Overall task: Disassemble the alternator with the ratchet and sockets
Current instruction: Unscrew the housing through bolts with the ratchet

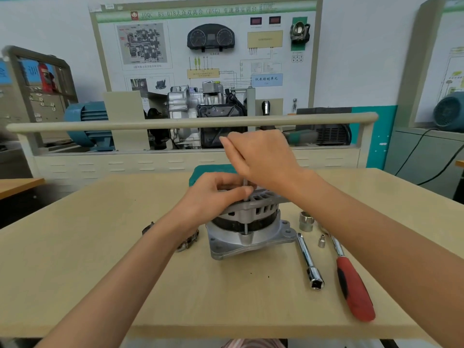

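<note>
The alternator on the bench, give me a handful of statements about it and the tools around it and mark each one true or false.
1. The right hand pinches a long through-bolt sticking up from the alternator. True.
2. The left hand lies flat on the table. False: its fingers are curled over the alternator's top housing.
3. The red-handled ratchet is held in a hand. False: it lies on the table, right of the alternator.
4. A chrome extension bar lies between the alternator and the ratchet. True.
5. The large socket sits on the extension bar. False: it stands alone on the table.
</note>
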Tool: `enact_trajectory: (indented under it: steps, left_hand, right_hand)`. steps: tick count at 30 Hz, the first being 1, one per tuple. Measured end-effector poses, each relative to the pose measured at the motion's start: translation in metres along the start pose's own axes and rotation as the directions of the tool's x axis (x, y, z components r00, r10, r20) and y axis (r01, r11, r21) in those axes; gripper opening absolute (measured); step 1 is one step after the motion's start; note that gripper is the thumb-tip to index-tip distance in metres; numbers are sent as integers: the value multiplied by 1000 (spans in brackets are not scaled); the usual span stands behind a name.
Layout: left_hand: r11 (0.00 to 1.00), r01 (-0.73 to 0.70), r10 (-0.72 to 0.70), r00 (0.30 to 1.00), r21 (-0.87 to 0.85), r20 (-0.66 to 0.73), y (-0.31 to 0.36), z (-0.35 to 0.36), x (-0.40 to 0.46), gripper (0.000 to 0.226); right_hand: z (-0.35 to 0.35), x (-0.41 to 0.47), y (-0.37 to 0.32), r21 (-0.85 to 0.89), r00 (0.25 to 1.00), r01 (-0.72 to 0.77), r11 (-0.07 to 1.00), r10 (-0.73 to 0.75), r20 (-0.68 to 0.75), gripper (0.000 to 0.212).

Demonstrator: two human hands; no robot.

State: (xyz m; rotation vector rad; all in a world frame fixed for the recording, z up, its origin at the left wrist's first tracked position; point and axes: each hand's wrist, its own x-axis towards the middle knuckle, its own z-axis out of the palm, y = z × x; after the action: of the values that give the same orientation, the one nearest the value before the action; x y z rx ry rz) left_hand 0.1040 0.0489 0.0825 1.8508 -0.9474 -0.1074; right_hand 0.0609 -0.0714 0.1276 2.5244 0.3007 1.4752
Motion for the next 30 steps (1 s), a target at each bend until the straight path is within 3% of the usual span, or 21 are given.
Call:
enact_trajectory:
  steps: [2, 3, 5, 8, 11, 13, 15, 17, 22, 25, 27, 30]
  left_hand:
    - [998, -10, 11, 1000, -64, 19, -1, -2, 0, 16]
    - [995, -4, 3, 1000, -99, -1, 0, -1, 1, 16]
    - [988, 9, -22, 996, -152, -86, 0, 3, 3, 17]
    - [998, 11, -25, 977, -67, -210, -1, 10, 6, 16]
    - [1000, 7, -13, 977, -26, -214, -1, 9, 5, 28]
    - [999, -4, -1, 993, -43, -121, -3, 3, 4, 21]
    - [995, -5, 3, 1000, -98, -19, -4, -2, 2, 15]
    - [991, 7, -9, 1000, -133, -14, -4, -2, 3, 17]
    - [999, 2, -11, 974, -40, -228, -1, 11, 7, 19]
    - [1000, -21, 17, 967, -15, -253, -1, 12, 5, 23]
    - [1000, -1, 2, 984, 7, -179, -2, 7, 2, 30]
    - [1000, 18, -19, 999, -15, -47, -2, -1, 0, 12]
  right_hand:
    - [-3, 2, 3, 134, 994, -3, 991, -12, 113, 34]
    - [-2, 6, 3, 101, 977, -40, 994, 18, 211, 31]
    - [2, 13, -1, -83, 952, -137, 987, 154, 264, 30]
    - [4, 16, -14, -310, 927, -233, 922, 307, 215, 32]
    - [5, 9, -14, -334, 975, -151, 930, 197, 107, 33]
    - [3, 5, -8, -200, 997, -74, 977, 76, 2, 36]
    - [3, 3, -1, -39, 1000, -17, 999, 18, 22, 39]
    - [3, 6, 1, -33, 985, -52, 998, 57, 166, 39]
    - [4, 16, -8, -279, 908, -241, 930, 317, 273, 33]
    - [3, 15, -13, -334, 951, -160, 929, 236, 199, 36]
    - [6, 12, -9, -302, 980, -108, 947, 153, 129, 35]
    - [7, 5, -3, -166, 996, -67, 984, 75, 38, 40]
